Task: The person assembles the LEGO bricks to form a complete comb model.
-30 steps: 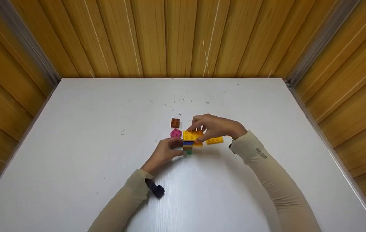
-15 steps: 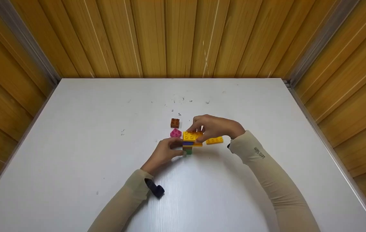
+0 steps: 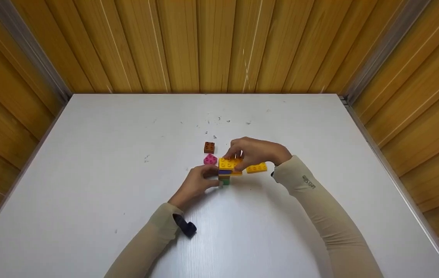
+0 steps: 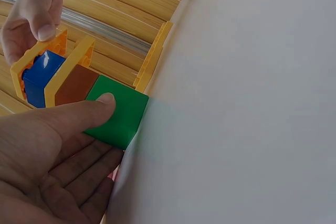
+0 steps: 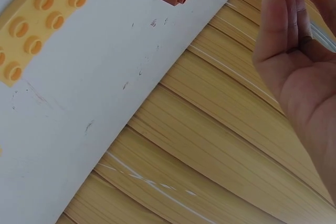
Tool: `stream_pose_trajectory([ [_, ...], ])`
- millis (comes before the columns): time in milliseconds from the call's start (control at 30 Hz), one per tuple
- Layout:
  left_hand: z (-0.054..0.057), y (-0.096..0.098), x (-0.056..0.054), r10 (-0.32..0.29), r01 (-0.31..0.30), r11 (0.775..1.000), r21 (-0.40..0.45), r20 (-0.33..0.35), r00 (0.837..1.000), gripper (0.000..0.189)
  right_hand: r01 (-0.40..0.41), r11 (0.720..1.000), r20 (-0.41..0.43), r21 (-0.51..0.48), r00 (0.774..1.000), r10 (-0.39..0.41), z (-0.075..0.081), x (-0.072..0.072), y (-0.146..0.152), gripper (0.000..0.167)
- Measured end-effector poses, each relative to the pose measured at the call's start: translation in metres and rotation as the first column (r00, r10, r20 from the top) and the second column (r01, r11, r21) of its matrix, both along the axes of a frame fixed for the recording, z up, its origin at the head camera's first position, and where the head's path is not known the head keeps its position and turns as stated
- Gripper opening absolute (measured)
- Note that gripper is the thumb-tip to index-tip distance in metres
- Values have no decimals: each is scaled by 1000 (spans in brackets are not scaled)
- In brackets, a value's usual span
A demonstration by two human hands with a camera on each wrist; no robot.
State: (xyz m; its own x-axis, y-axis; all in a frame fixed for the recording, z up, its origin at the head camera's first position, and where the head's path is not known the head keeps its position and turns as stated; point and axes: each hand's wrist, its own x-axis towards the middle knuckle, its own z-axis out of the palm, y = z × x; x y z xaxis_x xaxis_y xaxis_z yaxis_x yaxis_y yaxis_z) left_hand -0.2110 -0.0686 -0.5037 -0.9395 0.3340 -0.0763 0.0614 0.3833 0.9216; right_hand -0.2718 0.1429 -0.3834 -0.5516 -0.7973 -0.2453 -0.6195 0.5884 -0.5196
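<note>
A short stack of toy building bricks stands upright on the white table. Green is at its base, then brown, a thin yellow plate, blue, and another yellow plate on top. My left hand [image 3: 198, 179] grips the foot of the stack, its thumb pressed on the green brick [image 4: 126, 114] below the brown brick [image 4: 76, 85]. With thumb and fingers, my right hand [image 3: 256, 150] pinches the top yellow plate [image 3: 227, 163]. That plate sits at a slant over the blue brick [image 4: 43, 80], some blue studs showing in the gap. Below is the lower yellow plate [image 4: 73, 64].
Behind the stack on the white table [image 3: 126, 127] lie a loose brown brick [image 3: 209, 147] and a pink brick [image 3: 210, 159]. Another yellow plate [image 3: 257, 168] lies flat to the right, under my right wrist. Wood-patterned walls [image 3: 215, 46] border the table.
The right end of the top yellow plate has come down slightly with my right hand, covering more of the lower plate. My left hand keeps its grip in place.
</note>
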Motion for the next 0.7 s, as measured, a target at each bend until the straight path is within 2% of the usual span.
stream_pose_trajectory([
  [233, 1, 1, 0, 15, -15, 1000, -10, 25, 1000, 38, -15, 1000, -29, 26, 999, 16, 1, 1, -3, 40],
  [700, 1, 1, -1, 3, -3, 1000, 3, -2, 1000, 36, 12, 997, -45, 82, 999, -8, 6, 4, -8, 40],
])
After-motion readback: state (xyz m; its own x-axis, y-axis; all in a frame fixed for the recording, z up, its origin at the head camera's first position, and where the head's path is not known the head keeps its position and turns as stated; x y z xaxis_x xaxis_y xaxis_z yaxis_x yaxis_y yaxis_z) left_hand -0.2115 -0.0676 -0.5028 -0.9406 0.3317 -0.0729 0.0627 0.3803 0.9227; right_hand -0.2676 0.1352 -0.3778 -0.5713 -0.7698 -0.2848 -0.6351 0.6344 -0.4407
